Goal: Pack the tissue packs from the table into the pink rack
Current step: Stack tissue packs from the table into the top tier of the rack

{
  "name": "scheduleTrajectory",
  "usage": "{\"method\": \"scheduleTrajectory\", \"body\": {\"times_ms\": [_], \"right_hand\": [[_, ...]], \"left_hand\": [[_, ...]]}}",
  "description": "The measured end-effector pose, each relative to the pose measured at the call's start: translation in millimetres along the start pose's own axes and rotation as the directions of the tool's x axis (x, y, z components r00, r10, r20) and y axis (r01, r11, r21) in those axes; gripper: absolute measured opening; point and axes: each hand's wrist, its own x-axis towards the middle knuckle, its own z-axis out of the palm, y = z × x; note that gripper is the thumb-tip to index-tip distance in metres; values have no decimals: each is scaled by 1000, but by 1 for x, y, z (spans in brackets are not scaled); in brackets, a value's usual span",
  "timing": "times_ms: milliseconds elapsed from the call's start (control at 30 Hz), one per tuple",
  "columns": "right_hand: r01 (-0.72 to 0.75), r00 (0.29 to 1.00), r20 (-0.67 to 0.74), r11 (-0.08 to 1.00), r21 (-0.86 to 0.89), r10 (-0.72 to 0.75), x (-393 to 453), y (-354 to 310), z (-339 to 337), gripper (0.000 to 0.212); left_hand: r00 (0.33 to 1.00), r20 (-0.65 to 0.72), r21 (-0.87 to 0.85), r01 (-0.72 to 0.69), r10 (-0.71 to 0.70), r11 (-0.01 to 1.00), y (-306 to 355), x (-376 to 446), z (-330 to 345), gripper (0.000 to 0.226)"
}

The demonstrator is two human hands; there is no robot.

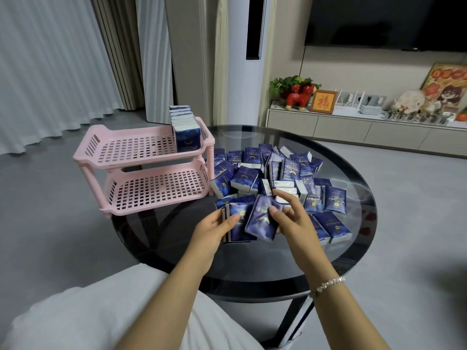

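Note:
A two-tier pink rack [131,145] stands at the left edge of a round dark glass table [252,261]. Several dark blue tissue packs [185,127] stand in a row at the right end of its top shelf; the lower shelf [156,190] holds nothing. A heap of blue tissue packs [275,170] lies on the table right of the rack. My left hand [214,228] grips a small stack of packs [238,223] upright. My right hand [288,215] pinches one tilted pack [261,221] right beside that stack.
A low TV cabinet [353,127] with ornaments and a plant runs along the far right wall under a dark screen. Curtains hang at the left. My white-clothed lap [101,311] is at the near edge, below the table rim.

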Motion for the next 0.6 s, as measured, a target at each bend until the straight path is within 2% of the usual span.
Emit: {"method": "scheduleTrajectory", "body": {"times_ms": [133,233,300,400,467,600], "right_hand": [[-68,993,-83,978,199,86,1,3,5,46],[-111,989,-59,946,304,135,-1,4,12,52],[-115,990,-56,967,226,131,-3,7,16,40],[-90,989,-113,996,12,91,-7,15,19,14],[-93,989,-120,994,-54,86,-10,20,22,14],[-79,985,-161,992,-99,63,-12,23,26,21]], "left_hand": [[1000,-30,-36,4,-5,999,-1,1,0,30],[998,-56,-33,16,-17,999,-2,2,2,23],[997,-72,-32,6,-8,999,-2,3,3,27],[995,-101,-51,-21,16,998,-3,4,2,51],[994,-104,-42,-28,24,999,-4,4,1,66],[995,-87,-5,-39,39,999,-4,4,3,75]]}}
